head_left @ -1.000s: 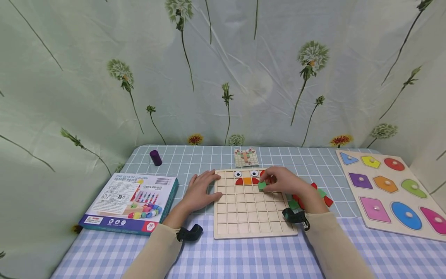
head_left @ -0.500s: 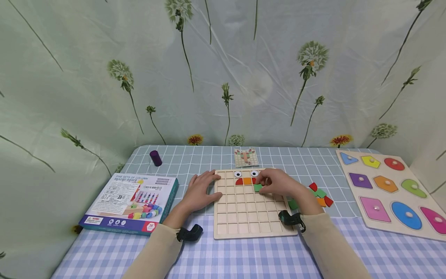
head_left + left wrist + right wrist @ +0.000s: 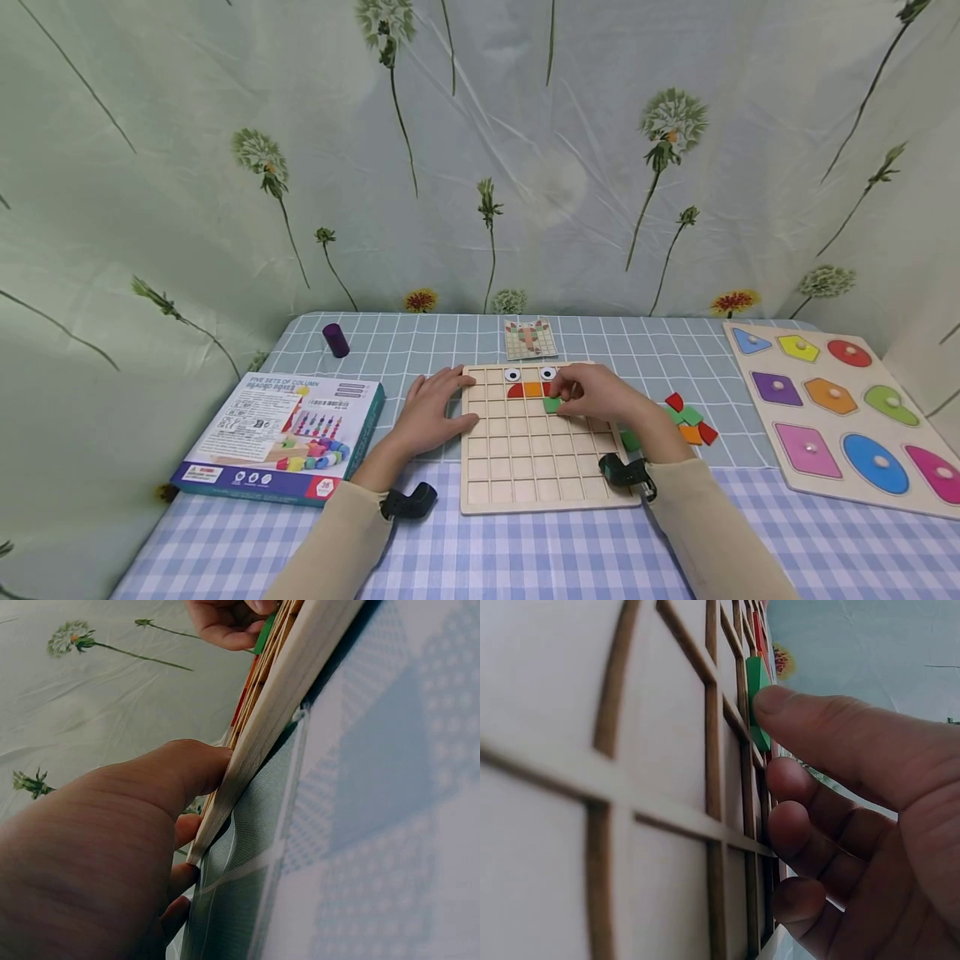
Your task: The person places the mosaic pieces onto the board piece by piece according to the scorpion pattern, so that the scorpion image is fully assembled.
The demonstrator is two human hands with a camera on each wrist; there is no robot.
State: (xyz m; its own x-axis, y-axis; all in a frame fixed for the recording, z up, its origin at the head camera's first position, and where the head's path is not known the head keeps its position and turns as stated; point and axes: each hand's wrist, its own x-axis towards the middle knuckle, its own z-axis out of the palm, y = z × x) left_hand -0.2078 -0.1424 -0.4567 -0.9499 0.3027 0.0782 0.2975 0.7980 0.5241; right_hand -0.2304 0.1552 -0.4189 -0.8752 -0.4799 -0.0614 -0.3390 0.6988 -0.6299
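Observation:
A wooden grid board (image 3: pixel 517 468) lies in the middle of the table. My right hand (image 3: pixel 598 394) pinches a green square tile (image 3: pixel 552 406) over the third row of cells, just under the red and orange tiles. In the right wrist view the thumb presses on the tile (image 3: pixel 756 675), which stands slightly tilted against the grid. My left hand (image 3: pixel 429 417) rests along the board's left edge, its fingers and thumb spread and touching the rim. Two round eye tiles (image 3: pixel 512 375) sit in the top row, with red pieces and an orange square (image 3: pixel 532 389) below them.
Loose red, green and orange tiles (image 3: pixel 691 415) lie right of the board. Behind it is a small pattern card (image 3: pixel 529 338). A boxed bead set (image 3: pixel 281 437) and a purple cylinder (image 3: pixel 335 340) stand left; a knobbed shape puzzle (image 3: pixel 825 450) lies right.
My right hand has moved a little left with the green tile, bringing it down from the right onto the cells under the red piece. The left hand stays in place.

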